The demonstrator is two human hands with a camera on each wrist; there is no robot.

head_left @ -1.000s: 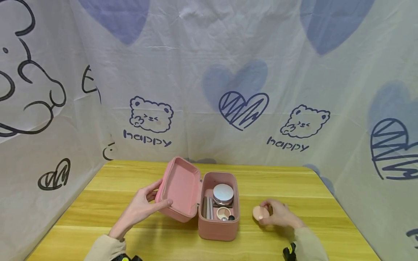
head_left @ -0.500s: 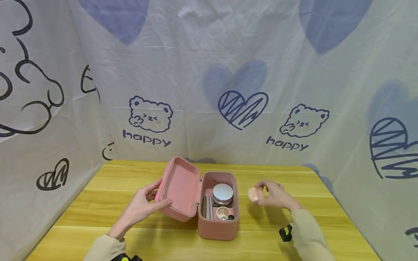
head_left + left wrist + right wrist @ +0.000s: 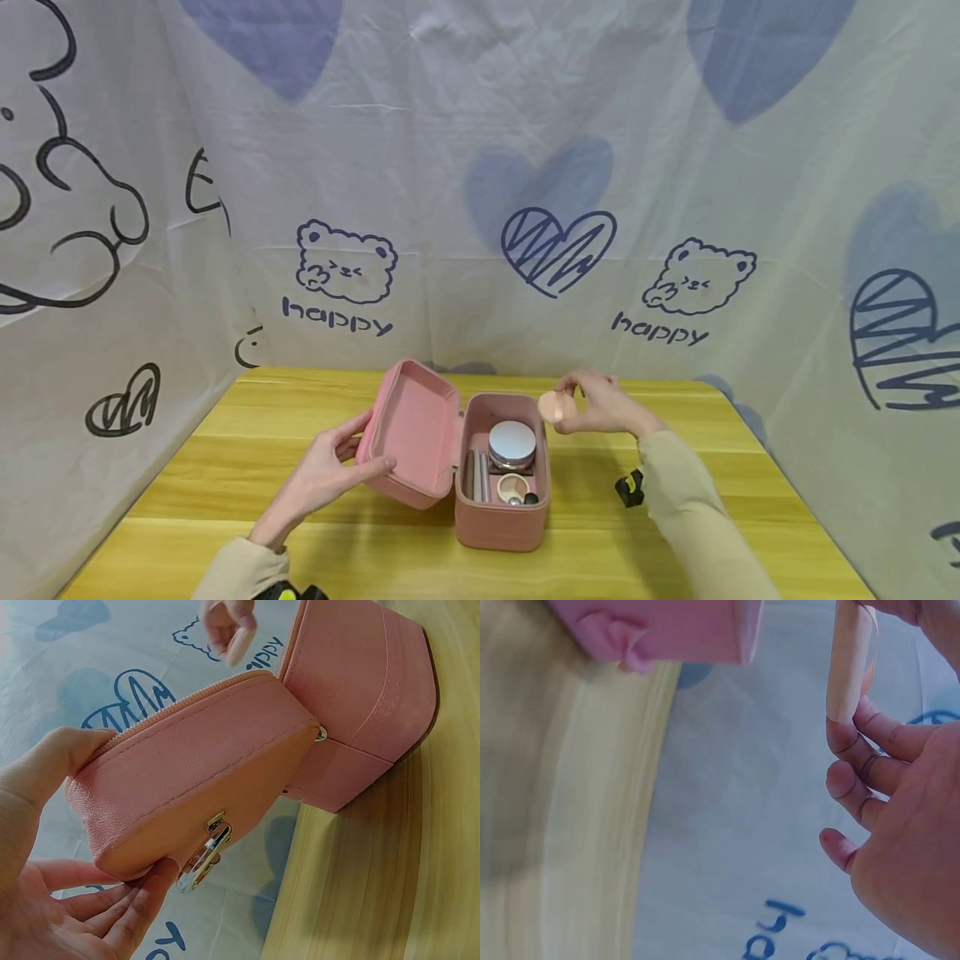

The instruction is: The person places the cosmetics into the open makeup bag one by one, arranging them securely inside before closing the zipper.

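Note:
A pink makeup case (image 3: 501, 529) stands on the table with its lid (image 3: 416, 437) swung out to the left. My left hand (image 3: 322, 475) grips the lid's outer end, thumb on the rim and fingers beneath, as the left wrist view shows the lid (image 3: 195, 757). My right hand (image 3: 603, 406) pinches a round beige powder puff (image 3: 557, 407) by its edge, beside the case's far right corner and above the table. In the right wrist view the puff (image 3: 847, 664) appears edge-on, a ribbon band along one side.
Inside the case lie a silver-lidded round compact (image 3: 512, 443), slim tubes (image 3: 480, 477) and a small round pan (image 3: 513, 487). A metal ring (image 3: 204, 859) hangs on the lid's outside. Wooden table (image 3: 675, 417) surrounds the case; a printed cloth (image 3: 450, 183) hangs behind.
My right hand has carried the powder puff up, away from me and leftward to the case's right rim. The left hand and lid have stayed put.

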